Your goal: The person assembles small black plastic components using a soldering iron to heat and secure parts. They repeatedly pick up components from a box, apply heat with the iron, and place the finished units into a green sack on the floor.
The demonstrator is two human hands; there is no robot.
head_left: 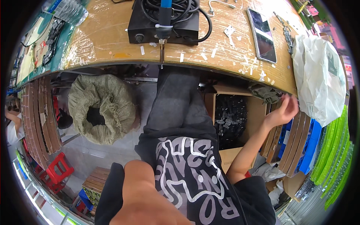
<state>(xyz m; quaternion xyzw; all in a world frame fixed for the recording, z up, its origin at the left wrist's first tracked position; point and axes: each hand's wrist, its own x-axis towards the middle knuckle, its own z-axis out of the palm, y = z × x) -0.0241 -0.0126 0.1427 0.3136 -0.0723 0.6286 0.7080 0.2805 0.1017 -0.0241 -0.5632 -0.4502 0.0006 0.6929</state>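
My right hand [288, 109] is at the right front edge of the table, fingers loosely bent and slightly apart, with nothing visible in them. It is close beside a white plastic bag [318, 78] and a bunched dark green cloth [265, 92] under the table edge. Whether it touches either one, I cannot tell. Of my left arm only the bent forearm [144, 198] shows, rising close to the camera at the lower edge; the left hand lies out of the picture. Below the table an open cardboard box [258, 108] contains many small black parts [230, 118].
On the table [101, 41] are a black box-shaped device [163, 35] with coiled cable and a blue-handled tool [165, 15], a phone [262, 35], chain-like metal pieces [287, 33] and paper scraps. A rolled-down sack [103, 131] and red stool [60, 168] stand left.
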